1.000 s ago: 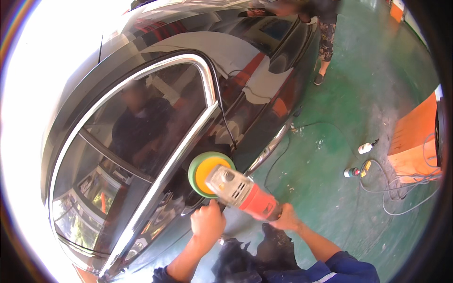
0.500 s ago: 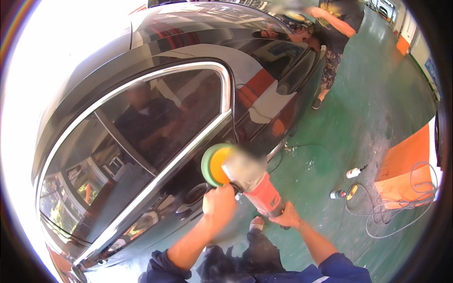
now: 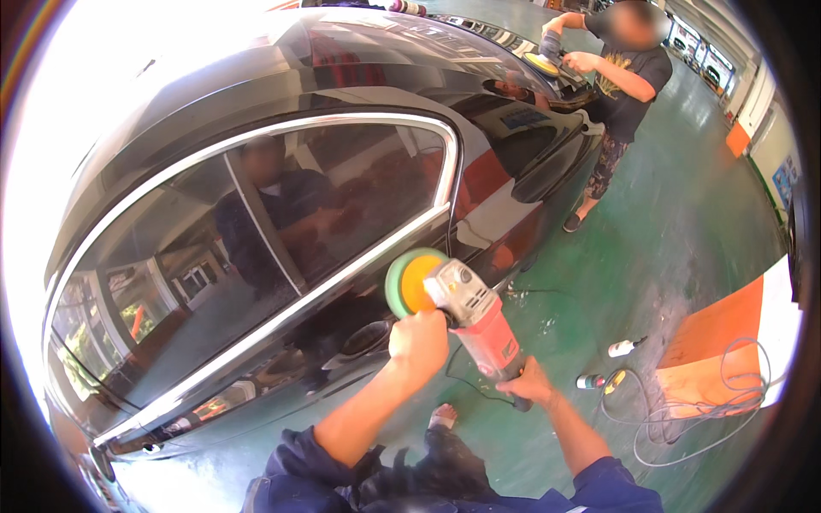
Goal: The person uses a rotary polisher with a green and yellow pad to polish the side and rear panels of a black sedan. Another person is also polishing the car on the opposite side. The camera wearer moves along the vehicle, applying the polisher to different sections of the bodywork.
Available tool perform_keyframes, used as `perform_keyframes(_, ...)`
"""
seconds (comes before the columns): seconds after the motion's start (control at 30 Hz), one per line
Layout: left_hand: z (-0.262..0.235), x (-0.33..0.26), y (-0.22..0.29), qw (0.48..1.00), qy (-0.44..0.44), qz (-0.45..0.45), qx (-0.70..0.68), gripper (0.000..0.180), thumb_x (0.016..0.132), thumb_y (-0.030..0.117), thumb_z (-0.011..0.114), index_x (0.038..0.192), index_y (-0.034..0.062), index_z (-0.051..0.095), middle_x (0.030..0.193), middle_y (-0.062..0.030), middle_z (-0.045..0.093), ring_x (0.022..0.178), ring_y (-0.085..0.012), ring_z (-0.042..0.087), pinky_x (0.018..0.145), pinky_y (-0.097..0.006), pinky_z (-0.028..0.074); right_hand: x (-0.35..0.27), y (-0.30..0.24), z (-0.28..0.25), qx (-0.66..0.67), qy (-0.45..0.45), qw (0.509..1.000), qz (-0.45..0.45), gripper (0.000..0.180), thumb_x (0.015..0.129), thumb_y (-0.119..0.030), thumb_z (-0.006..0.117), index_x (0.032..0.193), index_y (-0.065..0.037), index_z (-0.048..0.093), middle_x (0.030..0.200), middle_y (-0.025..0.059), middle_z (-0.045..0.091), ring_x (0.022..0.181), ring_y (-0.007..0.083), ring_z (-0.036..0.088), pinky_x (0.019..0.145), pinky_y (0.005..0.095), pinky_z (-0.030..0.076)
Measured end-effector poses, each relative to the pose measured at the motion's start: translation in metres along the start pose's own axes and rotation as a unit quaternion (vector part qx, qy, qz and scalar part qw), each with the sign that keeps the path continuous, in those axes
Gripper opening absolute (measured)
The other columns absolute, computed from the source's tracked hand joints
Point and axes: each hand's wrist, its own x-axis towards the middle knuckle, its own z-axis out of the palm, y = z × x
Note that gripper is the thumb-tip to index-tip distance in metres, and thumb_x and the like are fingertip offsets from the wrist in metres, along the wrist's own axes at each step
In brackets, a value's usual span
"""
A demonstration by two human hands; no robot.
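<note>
A red and grey car polisher point(image 3: 487, 333) is held between my two hands, beside the dark, glossy car point(image 3: 359, 299). My left hand point(image 3: 419, 346) is closed round the side handle near the polisher's head. The rear grip is in my right hand point(image 3: 532, 385), fingers wrapped about it. A round pad point(image 3: 416, 282), orange with a green edge, faces the car's side just below the chrome window trim point(image 3: 333, 265). Whether the pad touches the paint I cannot tell. The door handle point(image 3: 368, 337) lies just left of my left hand.
A co-worker point(image 3: 629, 77) stands at the car's far end with another polisher point(image 3: 547, 58). On the green floor point(image 3: 590, 282) at right are a white bottle point(image 3: 626, 347), a dark can point(image 3: 590, 381), a looped grey cable point(image 3: 658, 436) and an orange-and-white box point(image 3: 710, 342).
The view has shifted, so the car and floor items sit differently. My hands and the polisher appear slightly farther right. The co-worker shows more fully. My grip is the same.
</note>
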Motion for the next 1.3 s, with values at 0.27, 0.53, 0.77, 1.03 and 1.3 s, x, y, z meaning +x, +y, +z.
perform_keyframes(0.27,0.014,-0.016,-0.019,0.999,0.028,0.022,-0.031,0.011,0.077,0.006,0.065,0.085,0.0019,0.071,0.084,-0.0204,0.073,0.078,-0.0354,0.074,0.068,-0.044,0.060,0.009,0.026,0.034,0.062,0.039,0.996,-0.047,0.027,0.068,-0.008,0.085,0.085,0.006,0.070,0.069,0.0083,0.071,0.061,0.0155,0.068,0.056,0.0314,0.054)
perform_keyframes(0.53,0.003,-0.066,-0.075,0.999,0.043,-0.023,-0.007,0.011,0.080,0.010,0.063,0.088,0.0027,0.068,0.082,-0.0180,0.074,0.078,-0.0345,0.075,0.065,-0.045,0.060,0.020,0.048,0.124,0.085,0.029,0.984,-0.153,0.028,0.068,-0.008,0.086,0.087,0.006,0.071,0.078,0.0103,0.073,0.061,0.0152,0.068,0.056,0.0313,0.053)
perform_keyframes(0.77,0.027,-0.227,-0.203,0.987,0.049,-0.149,0.028,0.012,0.080,0.012,0.060,0.088,0.0030,0.062,0.075,-0.0210,0.071,0.070,-0.0393,0.072,0.062,-0.049,0.058,-0.033,0.056,0.296,0.002,-0.024,0.966,-0.258,0.026,0.072,-0.020,0.085,0.091,-0.006,0.076,0.083,0.0089,0.077,0.075,0.0188,0.074,0.065,0.0353,0.056)
perform_keyframes(1.03,0.050,-0.367,-0.326,0.968,0.073,-0.239,0.009,0.016,0.078,0.015,0.065,0.089,0.0042,0.059,0.066,-0.0194,0.068,0.063,-0.0400,0.069,0.062,-0.052,0.056,-0.058,0.062,0.466,-0.018,-0.077,0.931,-0.357,0.036,0.077,-0.030,0.081,0.105,-0.009,0.073,0.088,0.0184,0.074,0.085,0.0330,0.075,0.070,0.0416,0.058)
perform_keyframes(1.3,0.088,-0.475,-0.411,0.923,0.216,-0.319,-0.020,0.017,0.074,0.012,0.070,0.085,0.0056,0.060,0.068,-0.0169,0.068,0.063,-0.0378,0.068,0.062,-0.048,0.054,-0.104,-0.018,0.521,-0.124,-0.103,0.918,-0.363,0.037,0.076,-0.031,0.073,0.104,-0.007,0.069,0.087,0.0231,0.071,0.085,0.0453,0.069,0.075,0.0511,0.056)
